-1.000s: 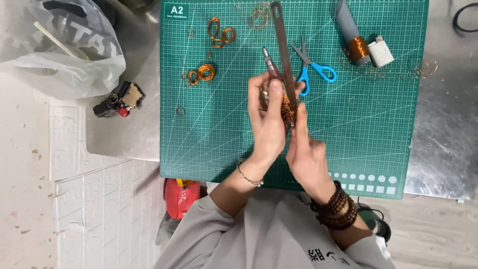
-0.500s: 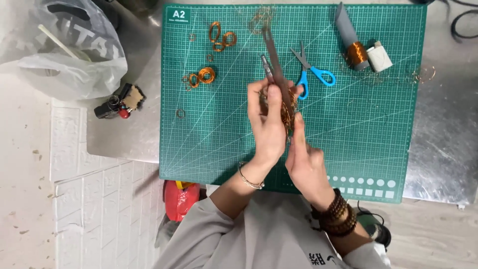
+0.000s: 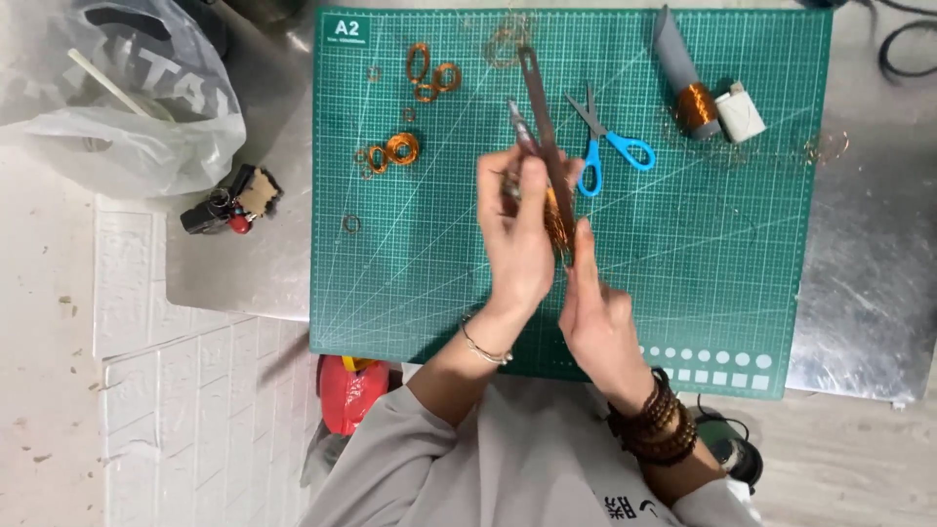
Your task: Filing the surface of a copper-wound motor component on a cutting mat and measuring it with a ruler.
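Observation:
Above a green cutting mat, my left hand grips a long dark flat metal bar wound with copper wire near its lower part, together with a thin grey tool. My right hand sits just below and to the right, index finger stretched up against the wire-wound section. Both hands press together around the bar.
Blue-handled scissors, copper wire rings, more coils, a copper wire spool and a white block lie on the mat. A plastic bag and a small dark and red object are at left. A red object is below the table.
The bar's top has tilted left. My right hand has slid a little lower along the wound section. The view has shifted slightly.

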